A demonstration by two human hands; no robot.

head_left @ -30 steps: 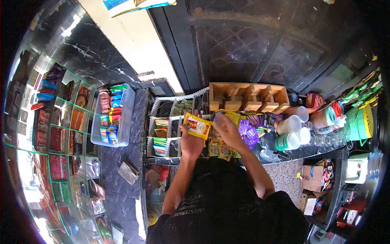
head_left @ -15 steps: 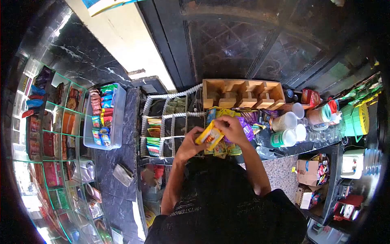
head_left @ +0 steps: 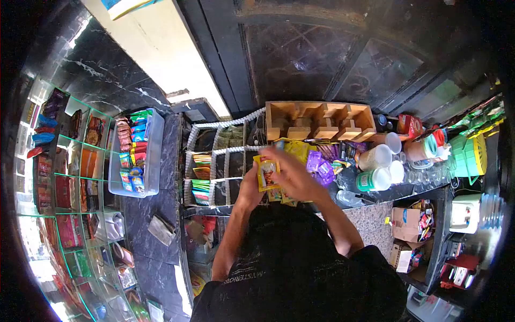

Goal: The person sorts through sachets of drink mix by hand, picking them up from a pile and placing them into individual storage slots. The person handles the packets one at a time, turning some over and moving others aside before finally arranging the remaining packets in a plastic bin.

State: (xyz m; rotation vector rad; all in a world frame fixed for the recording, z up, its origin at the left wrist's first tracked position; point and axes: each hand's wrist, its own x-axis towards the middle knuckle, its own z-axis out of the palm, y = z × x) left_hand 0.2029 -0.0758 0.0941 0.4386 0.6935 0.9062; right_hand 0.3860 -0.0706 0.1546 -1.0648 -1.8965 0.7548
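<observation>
My left hand (head_left: 249, 189) is closed around the left edge of a yellow sachet (head_left: 267, 173) with a food picture on its front. My right hand (head_left: 298, 176) is smeared by motion over the sachet's right side; whether its fingers touch it I cannot make out. Below and behind the hands lie more yellow sachets (head_left: 296, 151) in a loose pile. Purple packets (head_left: 320, 168) lie just right of that pile. To the left stands a white-edged divided rack (head_left: 213, 153), with green and orange sachets (head_left: 201, 191) in its left compartments.
A wooden compartment box (head_left: 321, 122) stands behind the pile. Lidded jars (head_left: 375, 181) and a green basket (head_left: 465, 161) are on the right. At left, a clear plastic bin (head_left: 155, 155) holds several colourful packets beside a glass-fronted shelf (head_left: 80, 209).
The yellow sachet has moved slightly left and turned from tilted to nearly upright. My right hand has shifted and is blurred, no longer plainly pinching the sachet's far end.
</observation>
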